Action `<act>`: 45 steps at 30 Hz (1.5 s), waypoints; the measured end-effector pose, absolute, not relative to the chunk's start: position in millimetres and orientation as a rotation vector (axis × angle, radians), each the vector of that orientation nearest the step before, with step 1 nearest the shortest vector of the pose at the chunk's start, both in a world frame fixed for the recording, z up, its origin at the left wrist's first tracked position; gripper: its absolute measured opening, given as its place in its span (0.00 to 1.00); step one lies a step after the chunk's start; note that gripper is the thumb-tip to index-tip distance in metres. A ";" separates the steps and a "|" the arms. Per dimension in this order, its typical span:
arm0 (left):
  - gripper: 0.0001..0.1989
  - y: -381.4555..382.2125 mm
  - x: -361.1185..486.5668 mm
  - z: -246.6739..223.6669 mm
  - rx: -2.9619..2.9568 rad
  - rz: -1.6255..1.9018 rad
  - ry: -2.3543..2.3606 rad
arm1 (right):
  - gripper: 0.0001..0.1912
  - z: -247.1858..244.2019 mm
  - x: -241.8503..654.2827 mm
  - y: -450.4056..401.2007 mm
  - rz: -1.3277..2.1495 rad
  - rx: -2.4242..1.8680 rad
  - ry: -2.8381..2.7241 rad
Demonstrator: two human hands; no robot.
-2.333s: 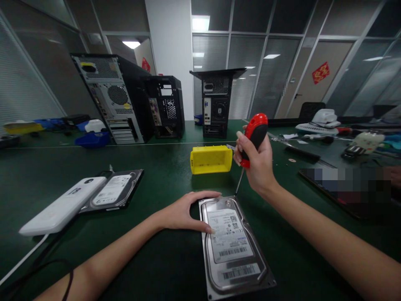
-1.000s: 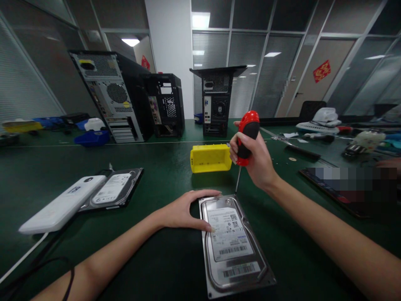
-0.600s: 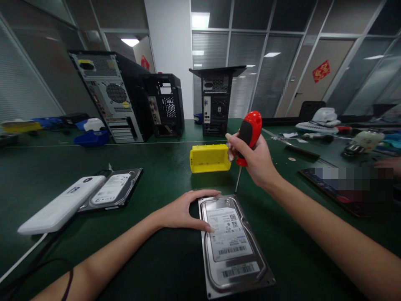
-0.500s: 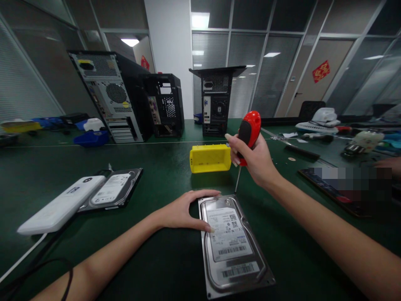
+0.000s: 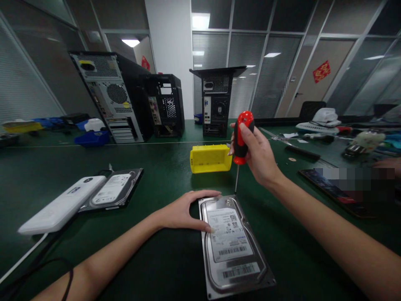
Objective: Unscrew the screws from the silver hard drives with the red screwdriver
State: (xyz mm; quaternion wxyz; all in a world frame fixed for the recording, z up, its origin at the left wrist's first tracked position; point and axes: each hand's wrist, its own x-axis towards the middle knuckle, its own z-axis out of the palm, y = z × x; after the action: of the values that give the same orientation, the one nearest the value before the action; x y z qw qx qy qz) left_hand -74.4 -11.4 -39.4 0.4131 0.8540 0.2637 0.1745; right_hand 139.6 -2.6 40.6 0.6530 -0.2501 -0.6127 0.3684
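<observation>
A silver hard drive [image 5: 233,246] with a white label lies flat on the green table [image 5: 150,259]. Thumb and fingers of my left hand [image 5: 188,211] grip its upper left corner, the thumb resting on the top face. My right hand [image 5: 260,156] is wrapped round the red and black handle of a screwdriver [image 5: 240,144]. The shaft points down, its tip at the drive's far right corner. Just beyond the drive stands a yellow bin [image 5: 210,159], left of the screwdriver.
At the left, a white device [image 5: 62,205] with a cable lies against another hard drive [image 5: 114,190]. Computer cases [image 5: 117,96] stand at the back, near a blue bin [image 5: 91,139]. On the right are a dark flat device [image 5: 332,190] and part of another person's hand [image 5: 388,164].
My right hand has turned round the screwdriver handle, the thumb now higher on it. The handle has shifted slightly left and stands more upright. My left hand and the drive have not moved.
</observation>
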 end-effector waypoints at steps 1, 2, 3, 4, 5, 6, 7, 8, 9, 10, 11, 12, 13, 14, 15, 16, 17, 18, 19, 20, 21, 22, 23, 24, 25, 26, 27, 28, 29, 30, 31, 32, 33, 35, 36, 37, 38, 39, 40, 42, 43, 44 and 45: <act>0.40 -11.6 -74.5 -39.4 2.148 0.439 0.664 | 0.14 41.3 139.0 -3.0 0.829 -0.565 -1.387; 0.40 -11.8 -74.6 -39.4 2.148 0.437 0.667 | 0.15 42.0 138.4 -3.6 0.828 -0.566 -1.383; 0.40 -12.0 -74.6 -39.3 2.147 0.437 0.671 | 0.16 42.6 137.7 -4.4 0.832 -0.571 -1.378; 0.40 -12.2 -74.5 -39.1 2.147 0.436 0.674 | 0.17 43.1 137.1 -5.2 0.837 -0.580 -1.372; 0.40 -12.3 -74.4 -39.0 2.147 0.435 0.678 | 0.19 43.5 136.6 -6.1 0.840 -0.591 -1.366; 0.40 -12.4 -74.2 -38.8 2.148 0.434 0.680 | 0.20 43.7 136.3 -6.9 0.843 -0.599 -1.359; 0.40 -12.5 -74.1 -38.6 2.148 0.434 0.681 | 0.21 43.8 136.2 -7.4 0.848 -0.599 -1.351; 0.41 -12.5 -74.0 -38.5 2.148 0.433 0.681 | 0.21 43.8 136.4 -7.8 0.860 -0.589 -1.342; 0.41 -12.5 -73.9 -38.4 2.147 0.433 0.682 | 0.21 43.8 136.8 -7.9 0.880 -0.573 -1.333; 0.41 -12.6 -73.8 -38.2 2.146 0.432 0.682 | 0.20 43.7 137.3 -7.7 0.910 -0.555 -1.324; 0.41 -12.6 -73.8 -38.1 2.144 0.432 0.682 | 0.20 43.7 137.9 -7.4 0.940 -0.541 -1.315; 0.41 -12.7 -73.8 -37.9 2.142 0.432 0.682 | 0.20 43.7 138.5 -7.1 0.965 -0.532 -1.309; 0.41 -12.7 -73.7 -37.8 2.142 0.433 0.683 | 0.21 43.7 139.0 -6.7 0.978 -0.530 -1.306; 0.41 -12.7 -73.7 -37.6 2.141 0.435 0.682 | 0.21 43.7 139.3 -6.3 0.977 -0.532 -1.305; 0.41 -12.8 -73.7 -37.5 2.141 0.436 0.680 | 0.21 43.8 139.6 -6.0 0.965 -0.535 -1.304; 0.41 -12.8 -73.6 -37.4 2.140 0.437 0.678 | 0.20 44.0 139.7 -5.7 0.948 -0.540 -1.305; 0.41 -12.8 -73.6 -37.3 2.138 0.439 0.676 | 0.19 44.1 139.7 -5.5 0.929 -0.544 -1.307; 0.41 -12.8 -73.5 -37.4 2.135 0.439 0.674 | 0.17 44.4 139.6 -5.4 0.907 -0.548 -1.310; 0.41 -12.8 -73.4 -37.4 2.131 0.437 0.671 | 0.16 44.6 139.6 -5.3 0.884 -0.551 -1.311; 0.40 -12.7 -73.3 -37.6 2.130 0.436 0.669 | 0.16 44.9 139.5 -5.2 0.861 -0.553 -1.311; 0.40 -12.6 -73.2 -37.7 2.130 0.437 0.667 | 0.16 45.2 139.5 -5.1 0.843 -0.554 -1.314; 0.40 -12.5 -73.1 -37.9 2.131 0.439 0.667 | 0.17 45.5 139.5 -5.1 0.830 -0.555 -1.318; 0.40 -12.4 -73.0 -37.9 2.133 0.440 0.667 | 0.18 45.7 139.5 -5.2 0.825 -0.555 -1.324; 0.40 -12.4 -73.0 -38.0 2.134 0.440 0.669 | 0.18 46.0 139.6 -5.3 0.825 -0.556 -1.332; 0.40 -12.4 -72.9 -37.9 2.133 0.440 0.670 | 0.19 46.2 139.6 -5.6 0.830 -0.554 -1.337; 0.40 -12.5 -72.8 -37.6 2.131 0.438 0.672 | 0.19 46.4 139.5 -6.0 0.839 -0.550 -1.338; 0.40 -12.6 -72.8 -37.3 2.128 0.437 0.673 | 0.19 46.5 139.5 -6.4 0.855 -0.546 -1.334; 0.40 -12.7 -72.8 -37.0 2.127 0.436 0.674 | 0.19 46.5 139.5 -6.9 0.875 -0.541 -1.329; 0.40 -12.8 -72.8 -36.6 2.127 0.436 0.675 | 0.19 46.5 139.4 -7.3 0.897 -0.535 -1.323; 0.40 -13.0 -72.8 -36.2 2.126 0.437 0.676 | 0.19 46.4 139.4 -7.6 0.917 -0.531 -1.320; 0.40 -13.0 -72.8 -35.9 2.126 0.437 0.679 | 0.19 46.2 139.5 -7.7 0.932 -0.528 -1.318; 0.40 -13.1 -72.9 -35.8 2.126 0.435 0.683 | 0.19 46.1 139.5 -7.5 0.937 -0.524 -1.317; 0.40 -13.1 -73.0 -35.7 2.125 0.432 0.686 | 0.19 46.0 139.6 -7.2 0.934 -0.521 -1.315; 0.40 -13.0 -73.1 -36.1 2.123 0.427 0.690 | 0.17 46.0 139.5 -6.2 0.919 -0.521 -1.312; 0.41 -13.0 -73.1 -36.3 2.123 0.426 0.690 | 0.16 46.1 139.4 -5.6 0.907 -0.521 -1.311; 0.41 -13.0 -73.2 -36.5 2.123 0.428 0.690 | 0.16 46.2 139.3 -5.2 0.892 -0.519 -1.311; 0.41 -13.0 -73.1 -36.6 2.123 0.430 0.689 | 0.15 46.4 139.1 -4.9 0.876 -0.517 -1.312; 0.40 -13.1 -73.1 -36.6 2.123 0.433 0.687 | 0.16 46.5 138.9 -4.8 0.863 -0.516 -1.313; 0.40 -13.3 -73.0 -36.4 2.125 0.432 0.687 | 0.16 46.7 138.7 -5.1 0.851 -0.517 -1.316; 0.40 -13.6 -73.0 -35.9 2.127 0.426 0.692 | 0.18 47.3 138.7 -6.4 0.840 -0.531 -1.328; 0.40 -13.7 -73.0 -35.7 2.128 0.422 0.695 | 0.19 47.6 138.7 -7.3 0.843 -0.539 -1.332; 0.40 -13.8 -73.0 -35.6 2.129 0.420 0.697 | 0.19 48.0 138.9 -8.3 0.854 -0.541 -1.333; 0.40 -13.7 -73.1 -35.7 2.128 0.420 0.699 | 0.19 48.3 139.1 -9.2 0.877 -0.536 -1.330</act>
State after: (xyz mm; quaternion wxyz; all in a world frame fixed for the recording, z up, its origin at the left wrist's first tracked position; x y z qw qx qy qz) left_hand -73.1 -13.7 -35.7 0.4181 0.8483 0.2785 0.1674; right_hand 139.1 -9.2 48.3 0.6672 -0.2376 -0.5895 0.3885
